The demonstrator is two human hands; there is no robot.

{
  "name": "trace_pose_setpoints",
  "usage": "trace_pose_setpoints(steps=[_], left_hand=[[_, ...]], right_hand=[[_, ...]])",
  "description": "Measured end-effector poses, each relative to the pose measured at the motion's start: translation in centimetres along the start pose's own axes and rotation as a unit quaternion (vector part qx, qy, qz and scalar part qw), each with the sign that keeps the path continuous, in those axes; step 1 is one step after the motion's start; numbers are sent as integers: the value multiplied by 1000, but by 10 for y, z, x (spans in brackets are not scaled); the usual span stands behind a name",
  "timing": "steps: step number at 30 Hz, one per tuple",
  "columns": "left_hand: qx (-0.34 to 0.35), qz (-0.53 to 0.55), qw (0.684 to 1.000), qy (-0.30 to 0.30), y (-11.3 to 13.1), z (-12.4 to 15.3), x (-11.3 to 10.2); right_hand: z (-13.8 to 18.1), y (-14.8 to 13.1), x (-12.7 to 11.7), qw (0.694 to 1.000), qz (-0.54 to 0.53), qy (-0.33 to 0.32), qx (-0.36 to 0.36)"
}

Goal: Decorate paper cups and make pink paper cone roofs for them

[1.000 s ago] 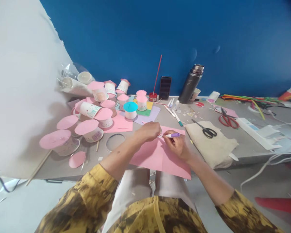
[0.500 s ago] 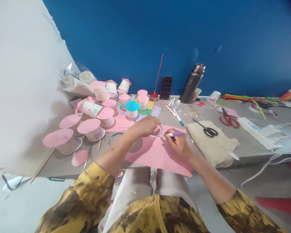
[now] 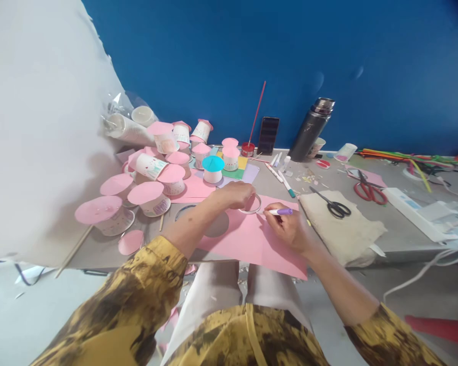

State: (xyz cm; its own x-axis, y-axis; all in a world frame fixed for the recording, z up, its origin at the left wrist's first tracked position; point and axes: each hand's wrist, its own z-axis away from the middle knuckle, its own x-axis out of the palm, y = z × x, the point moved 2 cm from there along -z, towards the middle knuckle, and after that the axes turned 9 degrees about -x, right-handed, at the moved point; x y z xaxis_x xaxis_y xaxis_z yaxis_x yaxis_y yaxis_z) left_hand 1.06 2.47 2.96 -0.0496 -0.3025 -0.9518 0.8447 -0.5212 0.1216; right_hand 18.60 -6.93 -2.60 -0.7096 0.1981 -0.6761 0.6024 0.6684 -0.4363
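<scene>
My left hand (image 3: 236, 194) is closed on a thin white ring (image 3: 252, 207) and holds it just over the far part of a pink paper sheet (image 3: 252, 239) that lies on the grey table (image 3: 397, 239). Right beside the ring, my right hand (image 3: 288, 229) grips a purple-capped marker (image 3: 280, 212) whose tip points left at the ring's edge. The sheet overhangs the table's front edge above my lap.
Several paper cups with pink lids (image 3: 148, 195) crowd the left, one with a blue lid (image 3: 212, 169). Black scissors (image 3: 333, 205) lie on a beige cloth (image 3: 343, 223); red scissors (image 3: 368, 190), a flask (image 3: 311, 129), a phone (image 3: 268, 135) and a power strip (image 3: 414, 211) stand behind.
My left hand has lifted the ring slightly off the pink sheet. The right hand with the marker stays beside it. The view has shifted a little.
</scene>
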Motion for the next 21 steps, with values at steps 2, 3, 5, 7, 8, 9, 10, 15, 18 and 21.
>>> trace_pose_setpoints(steps=[2,3,5,7,8,9,10,15,18,21], left_hand=[[-3,-7,1000,2,1,0,0],[-5,-9,1000,3,1,-1,-1],[-9,-11,1000,1,1,-1,-1],[-13,-10,1000,-4,0,-2,-1],[-15,-10,1000,-5,0,-2,-1],[-16,-9,1000,-5,0,-3,-1],[-17,-7,1000,-4,0,-3,-1],[-19,-3,1000,0,2,-3,0],[-18,-4,1000,1,2,-3,0],[-15,-4,1000,1,0,-4,0]], right_hand=[[0,-3,1,1000,15,2,-19],[0,-6,1,999,25,4,-30],[0,-11,-2,997,41,10,-57],[0,-14,-10,995,51,35,-78],[0,-14,-15,994,58,54,-81],[0,-13,-21,992,68,73,-77],[-1,-12,-25,990,78,91,-68],[-3,-5,-31,990,95,92,-40],[-5,-8,-22,995,70,65,-39],[-5,-10,-14,995,62,61,-42]])
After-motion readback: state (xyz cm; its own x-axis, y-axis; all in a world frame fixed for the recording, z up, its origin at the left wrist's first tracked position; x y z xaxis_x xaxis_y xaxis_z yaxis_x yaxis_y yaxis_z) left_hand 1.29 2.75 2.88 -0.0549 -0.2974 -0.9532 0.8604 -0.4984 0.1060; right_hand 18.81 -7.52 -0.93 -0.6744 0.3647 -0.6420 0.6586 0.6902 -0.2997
